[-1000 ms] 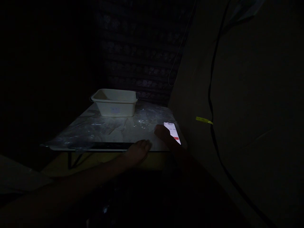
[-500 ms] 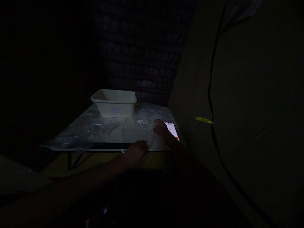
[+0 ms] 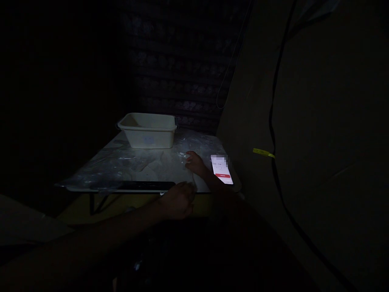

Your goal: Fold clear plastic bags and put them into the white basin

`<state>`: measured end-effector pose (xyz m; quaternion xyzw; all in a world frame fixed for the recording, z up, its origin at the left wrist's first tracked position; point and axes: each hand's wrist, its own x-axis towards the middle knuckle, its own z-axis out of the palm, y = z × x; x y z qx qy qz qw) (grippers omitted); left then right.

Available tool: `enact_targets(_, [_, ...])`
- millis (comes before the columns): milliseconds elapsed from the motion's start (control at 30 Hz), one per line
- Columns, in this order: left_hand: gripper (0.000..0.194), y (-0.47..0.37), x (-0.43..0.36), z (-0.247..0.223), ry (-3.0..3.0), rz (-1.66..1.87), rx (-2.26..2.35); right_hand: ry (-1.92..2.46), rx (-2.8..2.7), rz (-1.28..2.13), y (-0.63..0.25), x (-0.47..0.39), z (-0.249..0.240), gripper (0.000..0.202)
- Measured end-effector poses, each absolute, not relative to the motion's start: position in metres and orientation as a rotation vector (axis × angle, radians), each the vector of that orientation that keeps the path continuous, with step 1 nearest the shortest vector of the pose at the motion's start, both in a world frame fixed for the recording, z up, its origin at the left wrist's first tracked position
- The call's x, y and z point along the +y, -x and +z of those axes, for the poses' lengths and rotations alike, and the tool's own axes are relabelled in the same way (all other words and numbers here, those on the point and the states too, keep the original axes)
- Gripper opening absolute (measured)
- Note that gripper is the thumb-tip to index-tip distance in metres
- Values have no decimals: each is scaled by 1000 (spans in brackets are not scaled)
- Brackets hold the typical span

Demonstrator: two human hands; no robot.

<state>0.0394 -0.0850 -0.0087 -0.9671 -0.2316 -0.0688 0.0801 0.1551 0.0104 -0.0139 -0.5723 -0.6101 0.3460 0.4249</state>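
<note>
My left hand (image 3: 179, 200) is closed at the table's front edge, its fingers curled round something too dark to make out. Farther in, my right hand (image 3: 195, 163) is over the tabletop, thumb and fingers bent toward each other; whether anything thin is between them is hidden. Clear plastic film (image 3: 106, 164) lies crumpled on the white table (image 3: 153, 172). To the right of my right hand lies a phone (image 3: 222, 176) with a lit screen and a red button. A pale rectangular tub (image 3: 152, 139) stands at the back of the table.
A dark strip (image 3: 142, 185) runs along the table's front edge. At the right, a black cable (image 3: 274, 93) with a yellow tag (image 3: 261, 153) hangs along a sloping brownish surface. Behind the tub is a dark ridged wall (image 3: 170, 61). Much of the surroundings is dark.
My right hand has moved left, away from the phone, whose screen now shows more fully. My left hand has shifted slightly right. The view has shifted a little.
</note>
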Motion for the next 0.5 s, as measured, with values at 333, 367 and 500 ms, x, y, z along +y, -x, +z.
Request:
enact_targets(333, [26, -8, -30, -3, 2740, -279, -1240, 1522, -1642, 609, -177, 2, -13, 18])
enact_targets(367, [29, -8, -27, -5, 2733, -301, -1257, 1540, -1737, 521, -182, -2, -15, 16])
enact_targets(500, [41, -15, -18, -7, 2655, -276, -1357, 1596, -2008, 427, -190, -19, -20, 16])
